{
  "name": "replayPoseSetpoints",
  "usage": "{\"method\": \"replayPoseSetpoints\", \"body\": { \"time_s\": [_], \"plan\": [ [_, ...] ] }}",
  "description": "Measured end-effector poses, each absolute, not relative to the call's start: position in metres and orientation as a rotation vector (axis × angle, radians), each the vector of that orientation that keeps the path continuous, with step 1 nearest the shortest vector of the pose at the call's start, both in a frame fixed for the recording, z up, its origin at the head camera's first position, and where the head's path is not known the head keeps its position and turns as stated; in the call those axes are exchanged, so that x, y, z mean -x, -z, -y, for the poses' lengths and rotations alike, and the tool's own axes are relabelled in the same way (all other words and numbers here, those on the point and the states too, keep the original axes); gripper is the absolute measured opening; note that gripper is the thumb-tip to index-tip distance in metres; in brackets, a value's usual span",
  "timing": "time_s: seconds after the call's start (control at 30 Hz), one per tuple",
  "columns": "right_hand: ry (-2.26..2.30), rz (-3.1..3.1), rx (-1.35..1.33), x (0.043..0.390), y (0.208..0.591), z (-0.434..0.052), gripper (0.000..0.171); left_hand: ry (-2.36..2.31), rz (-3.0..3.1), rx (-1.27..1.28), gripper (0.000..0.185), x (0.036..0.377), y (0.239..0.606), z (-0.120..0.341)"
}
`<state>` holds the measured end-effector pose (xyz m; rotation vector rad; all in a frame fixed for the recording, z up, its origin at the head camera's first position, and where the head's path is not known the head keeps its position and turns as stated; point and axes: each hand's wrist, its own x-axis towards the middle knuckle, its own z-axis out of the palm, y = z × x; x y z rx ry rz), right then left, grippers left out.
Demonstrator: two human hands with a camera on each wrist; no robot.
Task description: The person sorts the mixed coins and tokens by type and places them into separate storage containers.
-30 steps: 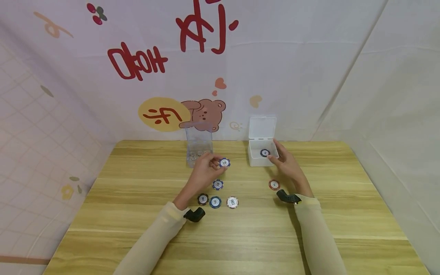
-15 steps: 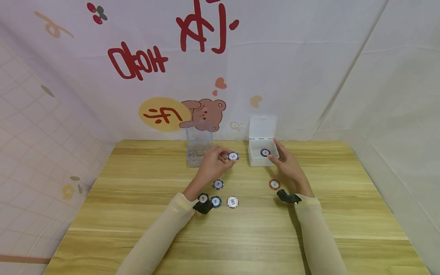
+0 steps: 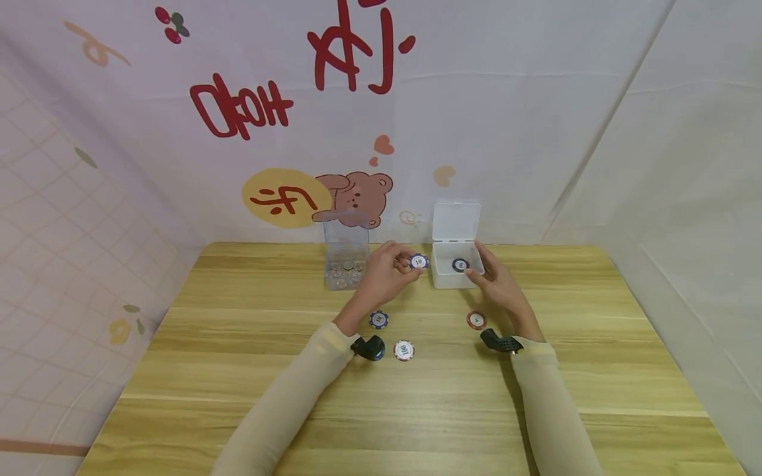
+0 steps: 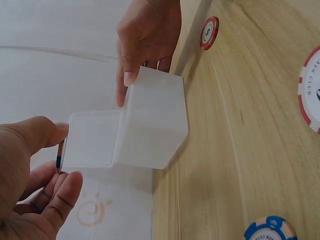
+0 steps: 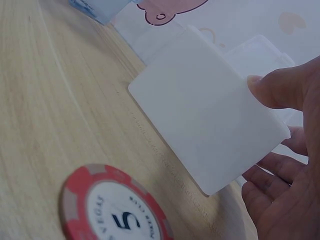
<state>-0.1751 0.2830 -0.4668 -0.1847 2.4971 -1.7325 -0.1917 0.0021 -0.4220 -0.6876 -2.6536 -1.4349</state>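
Pale cloth backdrop with red lettering and a cartoon bear, behind a light wooden desk [image 3: 238, 370]. Left hand [image 3: 383, 274] raised above the desk, pinching a blue chip marked 10 [image 3: 419, 262] between thumb and fingertips. Now carried rightward compared with a second ago, from beside the clear container [image 3: 345, 261] to just short of the white box [image 3: 454, 272]; probably about to be dropped in. Right hand [image 3: 497, 281] curled round the near right corner of that box, thumb on the rim, steadying it as before. Lid up at the back; one dark chip [image 3: 460, 265] already lying inside. On the desk: a blue chip [image 3: 378, 320] and a white chip marked 100 [image 3: 403, 350] near the left wrist, a red chip marked 5 [image 3: 475, 320] near the right. Two more chips, seen a second ago beside the white one, now hidden under the left wrist's camera [image 3: 368, 347].
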Motion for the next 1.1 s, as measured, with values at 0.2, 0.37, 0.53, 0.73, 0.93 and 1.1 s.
{"method": "replayPoseSetpoints", "body": {
  "time_s": [0.2, 0.37, 0.53, 0.73, 0.93, 1.1],
  "plan": [
    [1.716, -2.504, 0.186, 0.174, 0.464, -0.283, 0.078, 1.476, 2.648, 0.710, 0.034, 0.200, 0.423, -0.014],
    [1.689, -2.530, 0.185, 0.175, 0.463, -0.283, 0.077, 1.493, 2.648, 0.732, 0.034, 0.207, 0.423, -0.023],
    [1.703, -2.539, 0.202, 0.182, 0.476, -0.288, 0.078, 1.489, 2.669, 0.750, 0.037, 0.213, 0.426, -0.030],
    [1.720, -2.553, 0.199, 0.189, 0.495, -0.294, 0.079, 1.527, 2.666, 0.771, 0.038, 0.219, 0.428, -0.039],
    [1.712, -2.570, 0.230, 0.190, 0.497, -0.295, 0.079, 1.517, 2.686, 0.759, 0.038, 0.225, 0.430, -0.047],
    [1.696, -2.578, 0.213, 0.188, 0.497, -0.295, 0.079, 1.495, 2.691, 0.748, 0.036, 0.230, 0.433, -0.052]
  ]
}}
